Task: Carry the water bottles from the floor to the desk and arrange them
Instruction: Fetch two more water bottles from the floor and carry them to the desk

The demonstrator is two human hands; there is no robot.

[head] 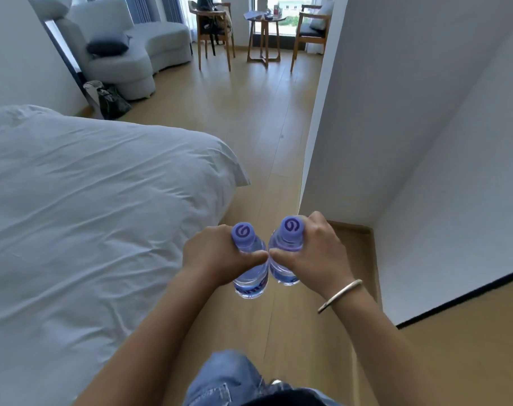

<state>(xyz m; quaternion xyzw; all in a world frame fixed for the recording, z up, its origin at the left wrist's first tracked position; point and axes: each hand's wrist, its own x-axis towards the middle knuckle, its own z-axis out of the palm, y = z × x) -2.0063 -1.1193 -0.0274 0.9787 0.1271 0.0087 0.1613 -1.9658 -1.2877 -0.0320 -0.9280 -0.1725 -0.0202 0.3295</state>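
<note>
You hold two water bottles in the air, above the wooden floor [267, 118], one in each hand. The left bottle [249, 268] is in your left hand [217, 256]; its fingers and thumb are curled round the upper part, just under the purple cap. The right bottle [284, 259] is in your right hand [310, 253], gripped in the same way near the neck. Both bottles stand roughly upright and their bodies are very near each other, maybe touching; I cannot tell for sure.

The first risk, I think, is the grip itself. You hold each bottle high, so the heavy lower part hangs free and can swing. If the two bottles knock together while you walk, one may slip through your fingers and fall on the floor.

The second risk is the way ahead. The passage is narrow, between the bed [103, 200] on your left and the white wall corner [316, 142] on your right. The right bottle could hit that corner.

No desk is clearly seen from here. The small round table [264, 22] with the chairs is well apart, at the window, so the carrying may be long.
</note>
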